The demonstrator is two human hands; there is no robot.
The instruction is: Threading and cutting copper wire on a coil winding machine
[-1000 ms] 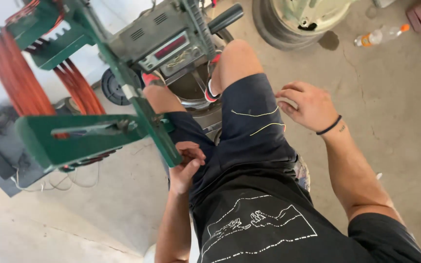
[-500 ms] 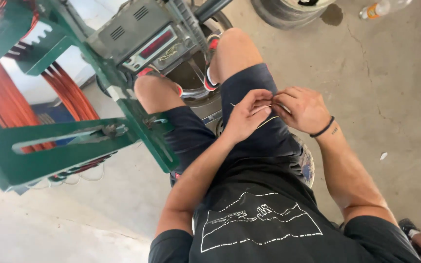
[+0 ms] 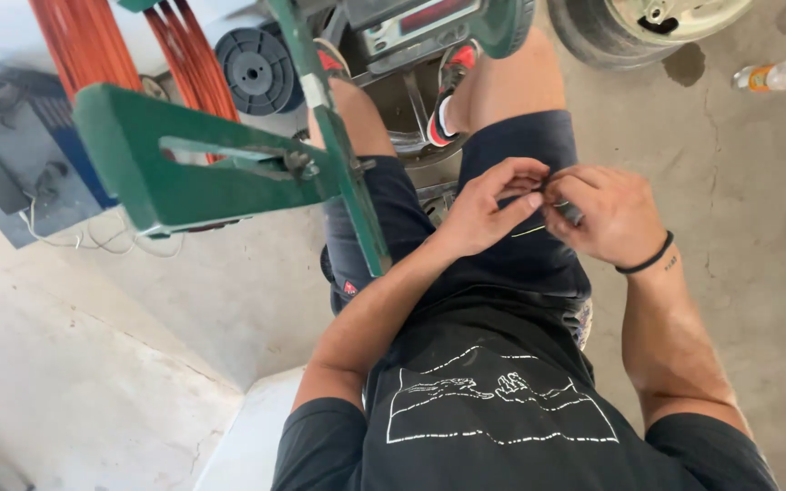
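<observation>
Both hands' fingers (image 3: pixel 528 186) pinched together on a small dark piece (image 3: pixel 568 211)

place: workshop | signs: green winding frame (image 3: pixel 229 173), orange wire coils (image 3: pixel 93 41), bare concrete floor (image 3: pixel 757 182)

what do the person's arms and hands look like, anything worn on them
Both arms are bare from the short dark sleeves of a T-shirt down. The left hand wears nothing. The right hand has a thin black band around the wrist, with a small dark marking just beside it. No gloves, no rings visible.
</observation>
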